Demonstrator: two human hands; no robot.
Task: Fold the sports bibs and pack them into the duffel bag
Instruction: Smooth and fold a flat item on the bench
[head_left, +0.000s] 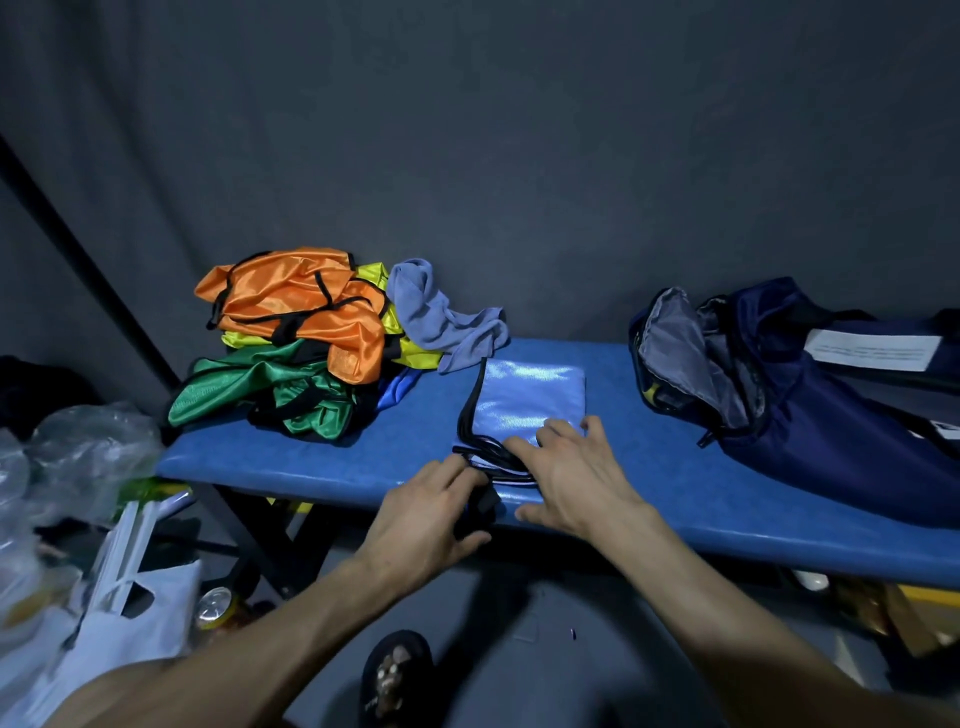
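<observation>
Folded blue bib (530, 397) on blue bench (311, 462); left fingers (457, 470) pinch its trim, right fingers (550, 434) spread flat.

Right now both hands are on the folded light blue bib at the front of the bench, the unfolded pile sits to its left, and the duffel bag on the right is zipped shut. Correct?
Not quite: the duffel bag is unzipped, its mouth gaping to show grey lining in the head view. The rest holds: left hand and right hand are on the folded light blue bib, with the unfolded pile to its left on the bench.
</observation>
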